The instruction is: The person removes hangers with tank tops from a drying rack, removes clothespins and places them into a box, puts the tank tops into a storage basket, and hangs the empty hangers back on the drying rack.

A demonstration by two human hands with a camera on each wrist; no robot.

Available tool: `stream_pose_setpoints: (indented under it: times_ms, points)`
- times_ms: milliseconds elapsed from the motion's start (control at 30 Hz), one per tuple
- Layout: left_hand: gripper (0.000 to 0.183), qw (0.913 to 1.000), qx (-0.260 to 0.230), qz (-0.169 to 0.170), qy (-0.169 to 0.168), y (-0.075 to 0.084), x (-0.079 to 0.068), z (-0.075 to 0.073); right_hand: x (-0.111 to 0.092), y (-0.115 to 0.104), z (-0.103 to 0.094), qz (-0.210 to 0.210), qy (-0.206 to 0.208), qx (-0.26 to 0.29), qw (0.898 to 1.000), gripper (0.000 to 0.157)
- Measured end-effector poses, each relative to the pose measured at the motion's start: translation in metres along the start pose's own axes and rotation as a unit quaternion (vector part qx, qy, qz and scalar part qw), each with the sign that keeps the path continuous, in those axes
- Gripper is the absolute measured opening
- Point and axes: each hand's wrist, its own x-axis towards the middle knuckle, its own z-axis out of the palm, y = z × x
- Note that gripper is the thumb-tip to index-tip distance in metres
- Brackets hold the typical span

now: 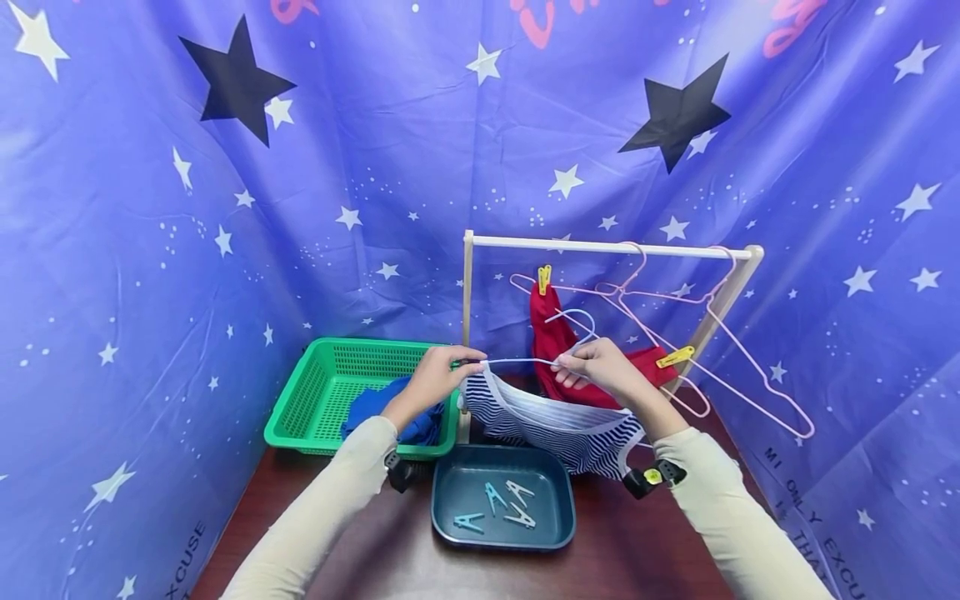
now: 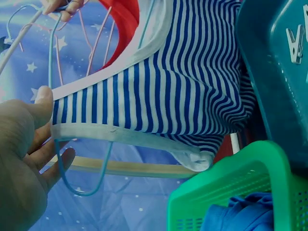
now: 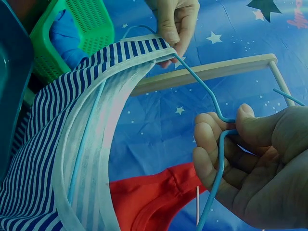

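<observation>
A light-blue wire hanger (image 3: 204,89) is pinched near its neck between the thumb and fingers of my right hand (image 1: 600,367). One shoulder of the hanger runs through the strap of a blue-and-white striped tank top (image 2: 139,96), and its looped end pokes out beyond the strap. My left hand (image 1: 438,379) pinches that strap edge with thumb and fingers. The shirt hangs down behind a dark teal tray (image 1: 442,525), its wide neckline facing up. In the right wrist view, the hanger's lower bar shows inside the neckline.
Behind my hands stands a wooden rack (image 1: 600,247) with pink hangers (image 1: 757,375) on its rail. A red garment (image 1: 551,333) hangs there with yellow clothespins (image 1: 675,357). At left, a green basket (image 1: 288,417) holds blue cloth (image 1: 375,404). Several clothespins (image 1: 495,496) lie in the tray.
</observation>
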Motion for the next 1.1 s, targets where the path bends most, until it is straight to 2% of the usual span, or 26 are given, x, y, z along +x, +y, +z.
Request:
stream_pose_setpoints:
  times_ms: [433,1100]
  points:
    - [0.011,0.9997,-0.01,-0.019,0.011,-0.009,0.005,0.002,-0.001,-0.004,0.002,0.008,0.002,-0.019,1.0,0.03]
    - [0.005,0.9947,-0.043,-0.092,0.018,-0.031,0.004,-0.02,-0.003,-0.003,0.007,0.02,0.006,-0.029,0.999,0.028]
